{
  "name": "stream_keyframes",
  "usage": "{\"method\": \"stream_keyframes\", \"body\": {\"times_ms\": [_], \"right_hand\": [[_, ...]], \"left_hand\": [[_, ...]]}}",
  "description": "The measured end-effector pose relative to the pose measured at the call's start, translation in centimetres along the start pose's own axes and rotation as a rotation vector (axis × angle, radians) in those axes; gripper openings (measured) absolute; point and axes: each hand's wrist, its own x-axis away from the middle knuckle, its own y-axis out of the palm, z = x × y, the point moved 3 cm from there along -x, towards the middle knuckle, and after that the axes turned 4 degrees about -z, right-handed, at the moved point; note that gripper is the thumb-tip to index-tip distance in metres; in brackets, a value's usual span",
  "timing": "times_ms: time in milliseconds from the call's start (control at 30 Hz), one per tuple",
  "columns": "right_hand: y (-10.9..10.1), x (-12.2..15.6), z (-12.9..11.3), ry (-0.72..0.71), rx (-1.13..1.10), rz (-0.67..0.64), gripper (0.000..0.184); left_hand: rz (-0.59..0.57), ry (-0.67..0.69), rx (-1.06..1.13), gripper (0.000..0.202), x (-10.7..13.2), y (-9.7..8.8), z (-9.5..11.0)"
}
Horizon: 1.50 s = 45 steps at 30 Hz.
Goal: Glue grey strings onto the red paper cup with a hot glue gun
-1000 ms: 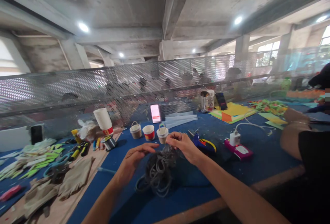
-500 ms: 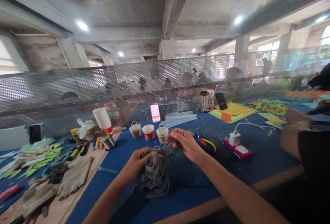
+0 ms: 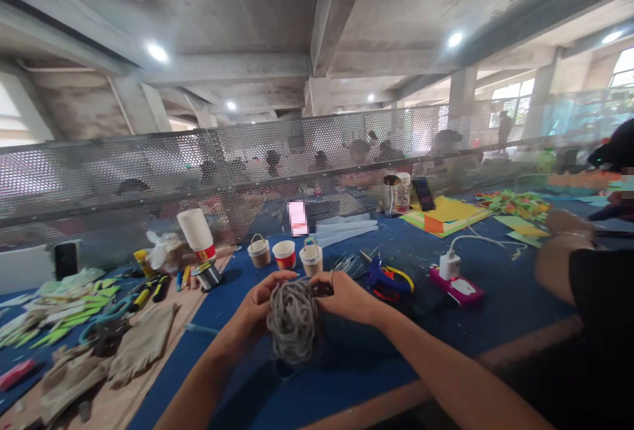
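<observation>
A tangled bundle of grey cord (image 3: 293, 320) hangs between my two hands above the blue table (image 3: 495, 298). My left hand (image 3: 262, 298) is closed round the bundle's upper left side. On the right, my right hand (image 3: 344, 296) pinches the top of the bundle, fingers curled. Just beyond my hands stand three small cups (image 3: 286, 254), two of them with handles like little baskets.
A blue glue gun (image 3: 382, 278) and a white charger on a pink block (image 3: 453, 276) lie to the right. Stacked paper cups (image 3: 197, 232), pliers and brown fabric pieces (image 3: 133, 344) lie left. A perforated metal screen (image 3: 148, 172) runs behind. Another person's arm (image 3: 559, 258) rests at right.
The cord bundle has been lifted and gathered tighter. My right hand came down from a raised strand to the bundle's top; my left hand closed round it.
</observation>
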Motion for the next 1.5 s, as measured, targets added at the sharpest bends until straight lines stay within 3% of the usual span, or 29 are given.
{"method": "stream_keyframes", "body": {"times_ms": [100, 267, 467, 533, 600, 667, 733, 833, 1167, 1400, 1500], "right_hand": [[-0.5, 0.0, -0.1, 0.011, -0.049, 0.089, 0.014], [-1.5, 0.1, -0.1, 0.146, -0.561, 0.200, 0.028], [-2.3, 0.3, -0.4, 0.112, -0.679, 0.288, 0.026], [-2.4, 0.2, -0.5, 0.095, -0.681, 0.305, 0.026], [-2.4, 0.2, -0.6, 0.089, -0.675, 0.307, 0.027], [-2.2, 0.1, -0.7, 0.084, -0.670, 0.303, 0.027], [-2.2, 0.1, -0.9, 0.069, -0.662, 0.302, 0.027], [-2.4, 0.3, -1.3, 0.042, -0.638, 0.309, 0.025], [-4.0, 0.7, -2.9, -0.166, -0.638, 0.255, 0.025], [-6.3, 1.9, -4.7, -0.219, -0.819, 0.333, 0.033], [-7.0, 2.0, -5.1, -0.231, -0.760, 0.360, 0.033]], "left_hand": [[0.022, -0.009, -0.130, 0.026, -0.6, -0.6, -0.8], [0.027, -0.001, -0.323, 0.010, -1.1, -1.4, -1.1], [-0.031, 0.001, -0.531, 0.023, 0.1, -1.1, 0.2], [-0.074, 0.023, -0.521, 0.028, 0.4, -0.5, 1.0], [-0.208, 0.024, -0.301, 0.022, 0.7, 0.3, 1.4], [-0.232, 0.047, -0.161, 0.030, 0.7, 0.5, 1.6], [-0.176, 0.054, -0.147, 0.037, 0.6, 0.2, 1.4], [-0.047, 0.048, -0.240, 0.032, 0.1, -0.9, 0.6], [0.330, 0.010, -0.791, 0.010, -1.0, -3.7, -0.5], [0.423, -0.078, -0.998, 0.013, -0.3, -4.2, 0.0], [0.410, -0.084, -1.008, 0.015, -0.4, -4.0, -0.1]]}}
